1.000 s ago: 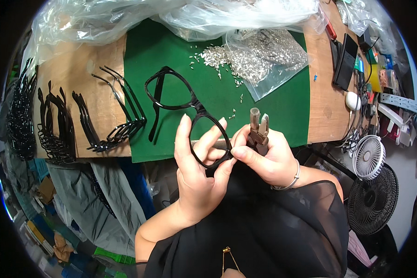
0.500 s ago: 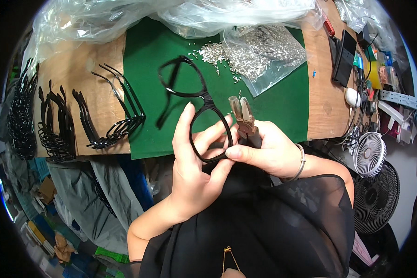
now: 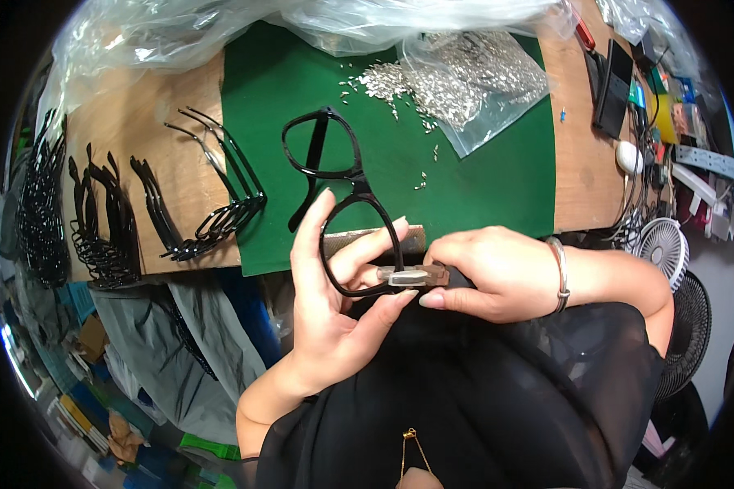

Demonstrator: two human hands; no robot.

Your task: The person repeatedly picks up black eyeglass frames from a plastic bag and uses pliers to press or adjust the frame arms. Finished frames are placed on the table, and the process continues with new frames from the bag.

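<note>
A black eyeglass frame point(image 3: 360, 184) without visible lenses stands tilted over the front edge of the green mat. My left hand point(image 3: 334, 301) grips its nearer rim, the fingers behind and the thumb at the lower corner. In my right hand point(image 3: 489, 273) is a pair of pliers point(image 3: 420, 277), closed round the handle end. The jaws lie across the outer corner of the nearer rim, next to my left thumb. One temple of the glasses points away beyond the far rim. Whether the jaws pinch the frame tightly is hard to tell.
Small silvery pieces point(image 3: 383, 85) lie beside a clear bag point(image 3: 485, 85) of more on the green mat point(image 3: 497, 183). Stacked black eyeglass frames point(image 3: 216, 224) line the left. A phone point(image 3: 612, 90), cables and a white fan point(image 3: 662, 248) sit at the right. Plastic sheeting point(image 3: 367, 28) covers the back.
The pliers have swung from pointing away to lying sideways across the frame's corner. My right hand has let go of the rim with its thumb and moved toward me.
</note>
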